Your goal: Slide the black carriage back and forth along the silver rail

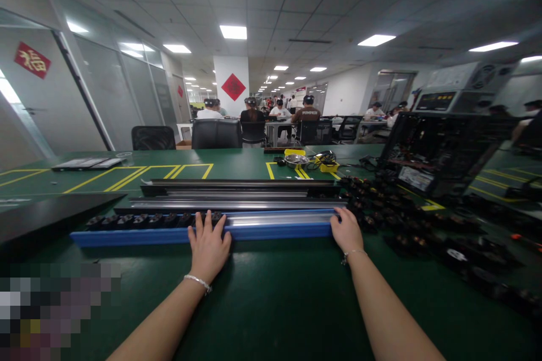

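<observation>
A long blue rail (275,231) lies across the green table (271,293) in front of me. A row of several small black parts (144,220) sits in its left half. My left hand (208,247) rests flat on the rail near its middle, fingers spread and touching the end of the black row. My right hand (347,231) is at the rail's right end, its fingers curled over the end of the rail. Both wrists wear thin bracelets.
Behind the blue rail lie two more long metal rails (237,194). Many loose black parts (406,220) are heaped at the right, below an open computer case (440,152). A metal bowl (296,159) and yellow boxes stand farther back. A dark panel (46,211) lies at left. People sit at far desks.
</observation>
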A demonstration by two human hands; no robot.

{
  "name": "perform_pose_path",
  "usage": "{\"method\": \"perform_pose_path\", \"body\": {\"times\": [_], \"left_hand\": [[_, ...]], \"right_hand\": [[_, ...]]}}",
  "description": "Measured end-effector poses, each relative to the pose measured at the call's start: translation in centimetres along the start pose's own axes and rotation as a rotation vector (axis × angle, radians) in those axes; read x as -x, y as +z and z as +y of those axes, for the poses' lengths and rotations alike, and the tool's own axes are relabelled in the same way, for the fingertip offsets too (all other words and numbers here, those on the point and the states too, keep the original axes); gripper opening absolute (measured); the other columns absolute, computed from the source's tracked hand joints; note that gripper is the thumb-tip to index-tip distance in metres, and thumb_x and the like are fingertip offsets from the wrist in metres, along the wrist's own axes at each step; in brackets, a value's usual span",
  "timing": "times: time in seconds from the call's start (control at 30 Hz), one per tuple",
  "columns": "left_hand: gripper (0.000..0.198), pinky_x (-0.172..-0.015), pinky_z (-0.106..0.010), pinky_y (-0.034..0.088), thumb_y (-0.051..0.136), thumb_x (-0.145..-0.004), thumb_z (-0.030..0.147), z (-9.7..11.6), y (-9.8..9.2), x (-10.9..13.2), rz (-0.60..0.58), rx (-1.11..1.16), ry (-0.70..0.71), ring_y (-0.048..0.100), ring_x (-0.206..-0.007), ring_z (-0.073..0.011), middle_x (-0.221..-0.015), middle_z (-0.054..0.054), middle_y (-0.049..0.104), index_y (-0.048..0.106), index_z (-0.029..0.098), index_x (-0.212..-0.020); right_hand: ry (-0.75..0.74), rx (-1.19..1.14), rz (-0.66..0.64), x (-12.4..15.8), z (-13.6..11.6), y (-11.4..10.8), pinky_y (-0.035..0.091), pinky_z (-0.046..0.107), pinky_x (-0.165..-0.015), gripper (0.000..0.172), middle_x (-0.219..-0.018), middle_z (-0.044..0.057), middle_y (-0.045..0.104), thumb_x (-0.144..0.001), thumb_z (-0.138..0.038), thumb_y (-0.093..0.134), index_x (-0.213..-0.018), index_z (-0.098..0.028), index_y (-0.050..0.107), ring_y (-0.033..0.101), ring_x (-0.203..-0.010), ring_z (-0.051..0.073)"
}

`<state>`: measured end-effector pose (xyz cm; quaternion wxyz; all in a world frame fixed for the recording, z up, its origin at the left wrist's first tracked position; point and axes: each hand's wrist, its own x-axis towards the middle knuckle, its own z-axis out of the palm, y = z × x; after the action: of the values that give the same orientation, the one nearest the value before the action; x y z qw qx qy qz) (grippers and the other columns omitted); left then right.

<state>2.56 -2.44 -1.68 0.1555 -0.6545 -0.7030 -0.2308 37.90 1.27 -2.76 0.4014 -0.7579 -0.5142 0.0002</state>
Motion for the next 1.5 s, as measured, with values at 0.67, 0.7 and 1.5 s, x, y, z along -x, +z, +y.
{"method": "perform_pose_path", "body": {"times": [0.67, 0.7, 1.5], "left_hand": [[0.044, -0.104, -0.053, 0.022, 0.046, -0.08, 0.032, 0.19, 0.18, 0.19, 0.011, 0.042, 0.037, 0.014, -0.134, -0.0358, -0.137, -0.015, 0.041, 0.055, 0.021, -0.122], [0.044, -0.104, -0.053, 0.023, 0.047, -0.08, 0.032, 0.21, 0.16, 0.22, 0.008, 0.04, 0.033, 0.014, -0.134, -0.0356, -0.137, -0.015, 0.042, 0.054, 0.021, -0.122], [0.044, -0.104, -0.051, 0.025, 0.045, -0.082, 0.031, 0.33, 0.39, 0.33, 0.006, 0.075, 0.107, 0.026, -0.132, -0.0304, -0.134, -0.014, 0.044, 0.051, 0.024, -0.125]], "right_hand": [[-0.023, -0.045, 0.013, -0.05, 0.13, -0.03, 0.033, 0.033, -0.1, 0.043, -0.12, 0.013, 0.049, -0.075, -0.029, 0.038, -0.108, -0.015, 0.061, 0.047, -0.111, 0.022], [-0.02, -0.045, 0.012, -0.05, 0.1, -0.05, 0.033, 0.033, -0.1, 0.043, -0.12, 0.013, 0.048, -0.074, -0.029, 0.038, -0.108, -0.015, 0.061, 0.047, -0.111, 0.022], [-0.003, -0.07, 0.019, 0.01, 0.12, -0.01, 0.034, 0.034, -0.099, 0.043, -0.12, 0.012, 0.048, -0.074, -0.029, 0.038, -0.108, -0.016, 0.061, 0.049, -0.108, 0.022]]}}
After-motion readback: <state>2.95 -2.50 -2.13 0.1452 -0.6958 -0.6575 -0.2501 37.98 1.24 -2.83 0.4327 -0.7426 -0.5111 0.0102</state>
